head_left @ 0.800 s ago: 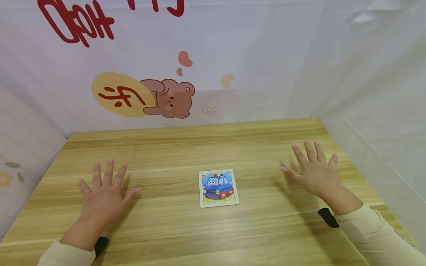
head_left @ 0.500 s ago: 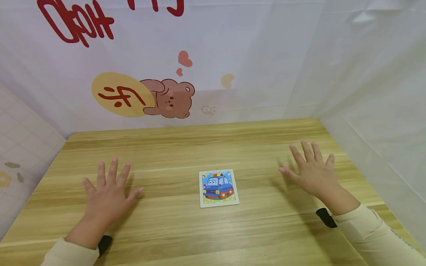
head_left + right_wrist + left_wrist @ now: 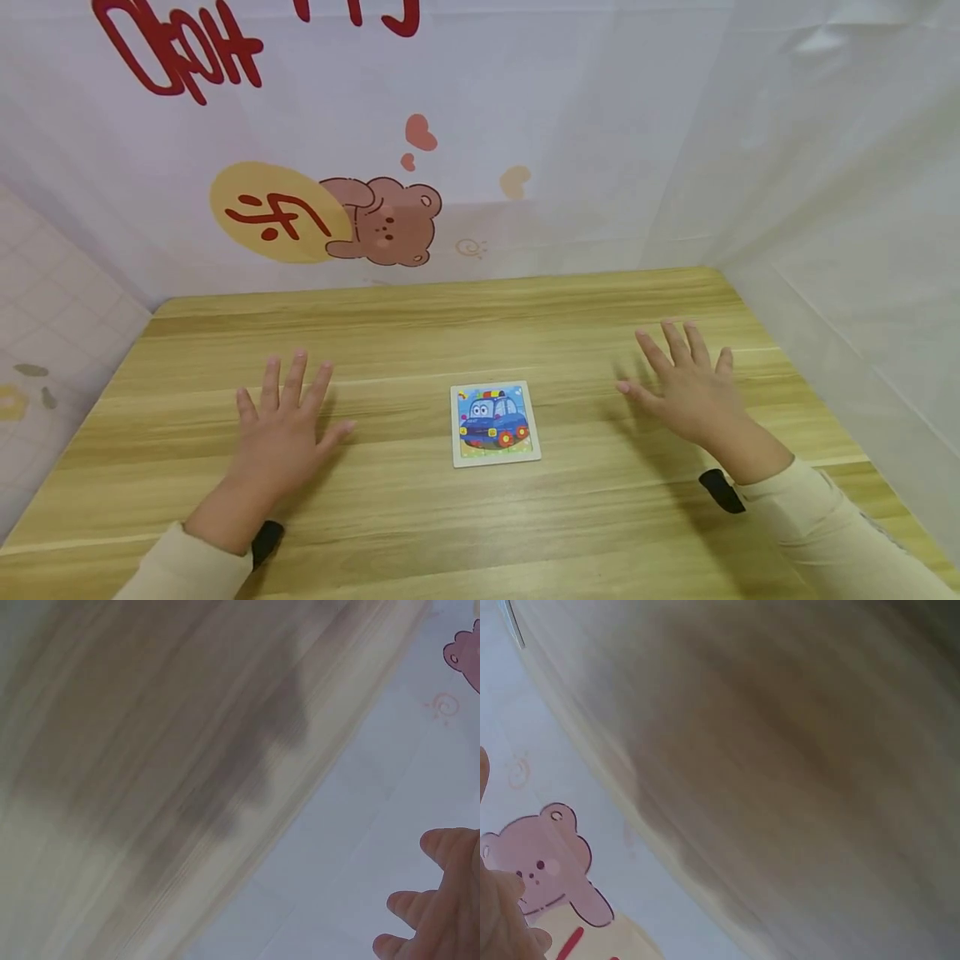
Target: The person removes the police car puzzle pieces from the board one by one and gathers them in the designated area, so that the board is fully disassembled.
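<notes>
A small square jigsaw puzzle (image 3: 495, 423) lies flat near the middle of the wooden table, its pale frame around a picture of a blue cartoon police car. To its left, my left hand (image 3: 281, 446) has its fingers spread and holds nothing. My right hand (image 3: 693, 396) is spread out too, right of the puzzle, and casts a shadow on the wood. Neither hand touches the puzzle. In the left wrist view only part of the left hand (image 3: 506, 919) shows at the left edge. Fingers of the right hand (image 3: 442, 900) appear at the right edge of the right wrist view.
The wooden table (image 3: 480, 533) ends at a white cloth backdrop (image 3: 600, 125) printed with a bear and red lettering. Another cloth wall (image 3: 862, 275) stands along the right side, and a checked one (image 3: 60, 292) along the left. A black strap (image 3: 266, 543) sits at the left wrist.
Both hands have moved inward toward the puzzle, the left one farther to the right, the right one slightly to the left. The puzzle has stayed in place on the table.
</notes>
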The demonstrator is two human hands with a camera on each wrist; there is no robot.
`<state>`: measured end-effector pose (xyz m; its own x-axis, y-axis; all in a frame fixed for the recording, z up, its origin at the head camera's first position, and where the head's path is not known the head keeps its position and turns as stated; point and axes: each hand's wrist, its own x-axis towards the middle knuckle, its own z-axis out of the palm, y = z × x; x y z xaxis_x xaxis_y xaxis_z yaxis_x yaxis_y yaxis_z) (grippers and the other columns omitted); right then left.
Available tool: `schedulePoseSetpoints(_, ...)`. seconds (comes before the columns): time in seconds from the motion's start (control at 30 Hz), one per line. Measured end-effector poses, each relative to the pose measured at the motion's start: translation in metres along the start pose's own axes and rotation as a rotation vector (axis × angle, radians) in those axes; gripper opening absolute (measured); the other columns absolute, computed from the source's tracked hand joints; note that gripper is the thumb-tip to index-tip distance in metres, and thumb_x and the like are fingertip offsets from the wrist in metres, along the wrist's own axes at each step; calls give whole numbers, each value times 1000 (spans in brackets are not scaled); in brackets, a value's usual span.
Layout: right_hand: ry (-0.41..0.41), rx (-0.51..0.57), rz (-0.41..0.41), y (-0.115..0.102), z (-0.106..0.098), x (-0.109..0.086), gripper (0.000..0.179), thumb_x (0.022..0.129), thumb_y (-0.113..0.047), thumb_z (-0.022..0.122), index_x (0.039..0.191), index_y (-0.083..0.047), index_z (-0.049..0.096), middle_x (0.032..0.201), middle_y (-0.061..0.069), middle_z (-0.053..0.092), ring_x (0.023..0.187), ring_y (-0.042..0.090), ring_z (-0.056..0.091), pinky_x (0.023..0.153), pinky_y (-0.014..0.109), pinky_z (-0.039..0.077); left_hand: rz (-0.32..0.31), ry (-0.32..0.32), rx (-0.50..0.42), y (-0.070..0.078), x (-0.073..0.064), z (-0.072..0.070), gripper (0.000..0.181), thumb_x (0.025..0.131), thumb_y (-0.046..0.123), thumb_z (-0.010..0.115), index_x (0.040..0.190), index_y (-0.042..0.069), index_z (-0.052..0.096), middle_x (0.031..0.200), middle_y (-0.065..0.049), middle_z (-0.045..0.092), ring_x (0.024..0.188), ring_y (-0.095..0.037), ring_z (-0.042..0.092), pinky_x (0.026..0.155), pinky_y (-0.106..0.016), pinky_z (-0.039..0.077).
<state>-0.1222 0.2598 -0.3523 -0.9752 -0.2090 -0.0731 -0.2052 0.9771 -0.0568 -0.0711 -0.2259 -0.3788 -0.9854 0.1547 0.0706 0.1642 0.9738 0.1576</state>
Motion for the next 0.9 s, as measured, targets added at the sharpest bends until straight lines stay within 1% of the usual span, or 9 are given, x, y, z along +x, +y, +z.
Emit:
schedulePoseSetpoints(0.23, 6, 20, -34, -12, 3, 5, 87, 92, -70, 35, 155, -14, 18, 158, 25, 6, 144, 47, -4, 98, 79, 2, 72, -1, 2, 20, 4, 2, 80, 92, 51, 57, 153, 10, 27, 160, -19, 6, 146, -43, -5, 103, -75, 3)
schedulePoseSetpoints(0.47, 37, 4, -65, -26, 5, 10, 84, 92, -68, 39, 154, -14, 23, 158, 23, 12, 144, 47, 5, 99, 78, 7, 135, 0, 13, 42, 9, 5, 80, 90, 50, 60, 153, 13, 28, 161, -16, 9, 146, -41, -1, 105, -73, 7)
schedulePoseSetpoints(0.57, 53, 20, -88, -32, 7, 12, 83, 92, -67, 41, 154, -13, 25, 158, 22, 14, 143, 47, 7, 99, 78, 9, 170, 2, 16, 52, 10, 6, 80, 89, 51, 61, 153, 14, 28, 161, -15, 10, 146, -41, 1, 106, -72, 9)
schedulePoseSetpoints(0.67, 73, 45, -118, -39, 8, 15, 82, 93, -65, 43, 153, -13, 26, 157, 22, 16, 143, 46, 9, 99, 77, 12, 218, 10, 20, 63, 12, 8, 81, 89, 52, 61, 153, 15, 29, 161, -13, 11, 146, -40, 3, 107, -70, 11)
schedulePoseSetpoints(0.9, 102, 105, -171, -58, 14, 25, 77, 93, -58, 51, 152, -12, 30, 157, 20, 19, 143, 44, 12, 101, 75, 16, 357, 20, -23, 86, 14, 11, 78, 89, 52, 60, 151, 15, 33, 160, -13, 18, 146, -38, 11, 108, -67, 17)
